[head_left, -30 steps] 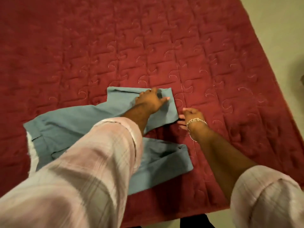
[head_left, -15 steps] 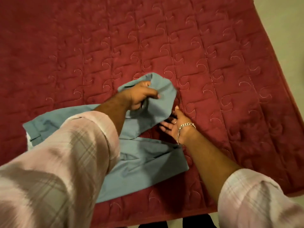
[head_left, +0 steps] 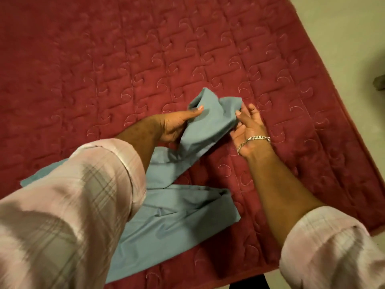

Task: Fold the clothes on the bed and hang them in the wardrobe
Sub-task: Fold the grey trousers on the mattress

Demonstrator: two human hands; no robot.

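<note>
left grip (head_left: pixel 175 128) pinches the trousers (head_left: pixel 208 122); right grip (head_left: pixel 249 127) wide, touching them; left sleeve (head_left: pixel 73 205) hides their waist.

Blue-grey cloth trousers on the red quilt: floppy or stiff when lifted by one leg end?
Likely floppy: the blue-grey cloth trousers sag and crease between the left hand gripping the raised leg end and the part lying on the red quilted bed cover. Probably light: the right hand just touches the edge. Unlikely to hold shape.
</note>
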